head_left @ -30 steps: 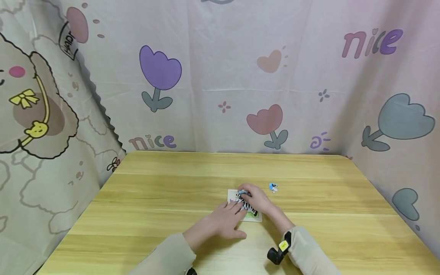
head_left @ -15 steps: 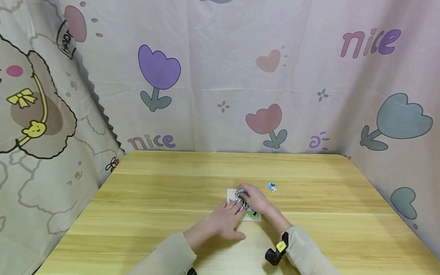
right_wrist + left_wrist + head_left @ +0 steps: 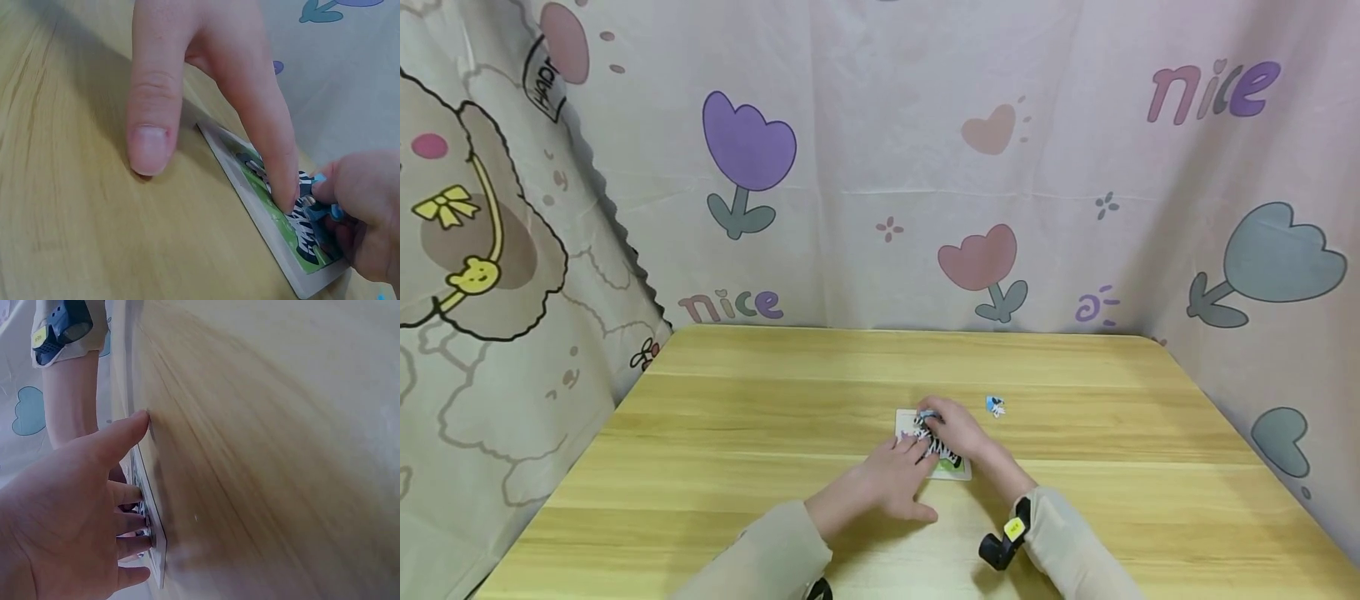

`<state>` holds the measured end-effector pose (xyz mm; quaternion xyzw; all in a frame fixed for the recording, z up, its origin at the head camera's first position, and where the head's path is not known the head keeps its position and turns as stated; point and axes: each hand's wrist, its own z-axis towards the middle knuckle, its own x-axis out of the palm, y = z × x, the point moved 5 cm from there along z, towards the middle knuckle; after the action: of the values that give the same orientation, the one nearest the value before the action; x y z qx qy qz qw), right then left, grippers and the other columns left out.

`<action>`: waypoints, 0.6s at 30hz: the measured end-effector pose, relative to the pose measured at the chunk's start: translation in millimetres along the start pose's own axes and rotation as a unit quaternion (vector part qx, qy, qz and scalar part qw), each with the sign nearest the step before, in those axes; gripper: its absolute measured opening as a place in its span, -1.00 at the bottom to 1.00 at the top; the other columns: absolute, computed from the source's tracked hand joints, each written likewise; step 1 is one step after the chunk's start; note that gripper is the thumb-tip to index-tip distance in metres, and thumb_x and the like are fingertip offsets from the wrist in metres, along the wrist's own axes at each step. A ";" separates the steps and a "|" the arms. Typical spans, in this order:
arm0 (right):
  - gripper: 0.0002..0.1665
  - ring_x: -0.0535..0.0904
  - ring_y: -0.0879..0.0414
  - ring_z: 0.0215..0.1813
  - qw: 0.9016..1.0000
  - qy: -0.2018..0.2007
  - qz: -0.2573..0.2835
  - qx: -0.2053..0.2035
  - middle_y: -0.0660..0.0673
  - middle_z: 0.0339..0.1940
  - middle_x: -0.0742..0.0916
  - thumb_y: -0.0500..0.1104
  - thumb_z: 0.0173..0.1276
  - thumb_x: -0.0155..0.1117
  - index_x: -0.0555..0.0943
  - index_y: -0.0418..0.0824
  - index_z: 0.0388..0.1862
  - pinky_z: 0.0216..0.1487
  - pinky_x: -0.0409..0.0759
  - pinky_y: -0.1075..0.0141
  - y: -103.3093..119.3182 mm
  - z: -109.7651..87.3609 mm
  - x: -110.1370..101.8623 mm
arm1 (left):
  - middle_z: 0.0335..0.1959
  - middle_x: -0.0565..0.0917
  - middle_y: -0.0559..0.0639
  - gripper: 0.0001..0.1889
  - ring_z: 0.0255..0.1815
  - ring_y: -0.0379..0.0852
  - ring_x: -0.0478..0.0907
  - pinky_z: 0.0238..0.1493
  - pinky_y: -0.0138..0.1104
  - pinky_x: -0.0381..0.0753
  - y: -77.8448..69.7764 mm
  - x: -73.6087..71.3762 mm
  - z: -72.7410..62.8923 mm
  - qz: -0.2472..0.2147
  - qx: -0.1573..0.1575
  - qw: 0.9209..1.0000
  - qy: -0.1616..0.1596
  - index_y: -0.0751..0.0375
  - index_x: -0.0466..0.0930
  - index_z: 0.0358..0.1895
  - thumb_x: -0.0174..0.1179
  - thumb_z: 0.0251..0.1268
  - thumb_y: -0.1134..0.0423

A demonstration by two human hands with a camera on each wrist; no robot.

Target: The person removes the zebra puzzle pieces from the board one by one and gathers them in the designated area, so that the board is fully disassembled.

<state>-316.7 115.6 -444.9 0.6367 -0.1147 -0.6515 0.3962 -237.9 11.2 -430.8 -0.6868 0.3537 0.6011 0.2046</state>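
Note:
A small zebra puzzle board (image 3: 906,421) with a pale border lies on the table. My left hand (image 3: 897,482) rests on it, fingers spread and fairly straight across the zebra picture, thumb stretched out over the wood. At the board's upper part, my right hand (image 3: 953,425) pinches a blue puzzle piece (image 3: 335,211) between thumb and fingers, close over the zebra's head end. The right wrist view shows the green part (image 3: 275,215) of the picture beside a left fingertip. In the left wrist view, the left fingers (image 3: 128,522) partly hide the board.
Another puzzle piece (image 3: 995,407), blue with black and white, lies on the wooden table (image 3: 760,408) to the right of and beyond the board. A patterned curtain (image 3: 865,167) stands behind the table's far edge. A black wrist camera (image 3: 1000,546) sits on the right sleeve.

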 end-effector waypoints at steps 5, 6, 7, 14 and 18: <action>-0.76 0.55 0.00 -0.21 0.999 0.014 0.027 0.039 -0.17 -0.24 0.66 -0.35 0.35 0.06 0.54 -0.24 -0.03 -0.14 0.54 0.10 -1.7 1.3 -3.2 | 0.41 0.17 0.07 -0.10 0.40 0.01 0.10 0.35 -0.16 0.15 0.7 -0.9 0.5 0.000 -0.004 1.000 0.012 0.06 0.17 0.40 -0.07 0.08 -0.45; -0.76 0.53 0.02 -0.31 0.998 0.014 0.040 0.050 -0.17 -0.30 0.65 -0.34 0.37 0.04 0.52 -0.23 -0.01 -0.24 0.53 0.13 -3.0 1.2 -4.6 | 0.41 0.17 0.07 -0.10 0.40 0.01 0.10 0.35 -0.16 0.15 0.8 -1.2 0.5 0.000 -0.003 1.000 0.014 0.06 0.17 0.40 -0.07 0.08 -0.46; -0.75 0.50 0.04 -0.37 0.997 0.012 0.048 0.061 -0.16 -0.35 0.63 -0.33 0.38 0.03 0.51 -0.23 0.01 -0.31 0.50 0.16 -4.7 1.3 -6.0 | 0.41 0.17 0.07 -0.10 0.40 0.02 0.11 0.35 -0.16 0.15 0.7 -1.5 0.3 -0.003 -0.002 1.000 0.016 0.06 0.17 0.40 -0.07 0.08 -0.46; -0.71 0.48 0.10 -0.21 0.994 -0.019 0.090 0.058 -0.10 -0.17 0.63 -0.29 0.37 0.08 0.52 -0.26 0.05 -0.17 0.49 0.22 -15.9 -3.7 -16.2 | 0.42 0.14 0.08 -0.09 0.40 0.04 0.09 0.35 -0.11 0.13 1.4 -2.2 -1.1 -0.029 0.003 0.999 0.024 0.07 0.14 0.41 -0.09 0.09 -0.46; -0.68 0.48 0.09 -0.27 0.987 -0.070 0.142 0.038 -0.16 -0.23 0.64 -0.28 0.34 0.12 0.53 -0.34 0.05 -0.26 0.48 0.29 -22.5 -8.2 -31.0 | 0.44 0.11 0.08 -0.10 0.41 0.04 0.06 0.35 -0.09 0.12 2.6 -2.1 -2.6 -0.037 0.000 0.999 0.024 0.05 0.11 0.43 -0.11 0.11 -0.45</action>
<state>-321.4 153.9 -438.1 0.5813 -0.2558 -0.6269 0.4513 -238.1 8.1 -427.8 -0.7136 0.3333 0.5763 0.2179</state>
